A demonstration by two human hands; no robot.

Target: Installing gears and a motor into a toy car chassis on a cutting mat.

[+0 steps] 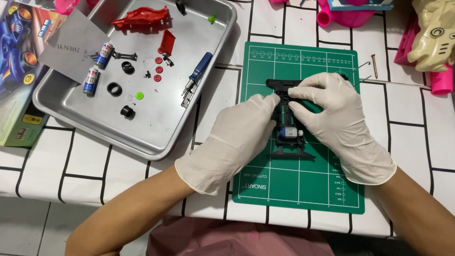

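Observation:
A black toy car chassis (287,142) with a small blue and white motor (289,133) lies on a green cutting mat (298,185). My left hand (232,140), in a white glove, pinches the chassis's upper left side with its fingertips. My right hand (334,116), also gloved, covers the chassis's upper right part and grips it. The front of the chassis is partly hidden under both hands.
A metal tray (156,137) at the left holds a red car body (142,20), two batteries (97,66), black tyres (114,89), small red gears (159,69) and a blue-handled screwdriver (198,71). A toy box (19,71) lies far left. A screw (374,65) and pink toys (348,14) sit beyond the mat.

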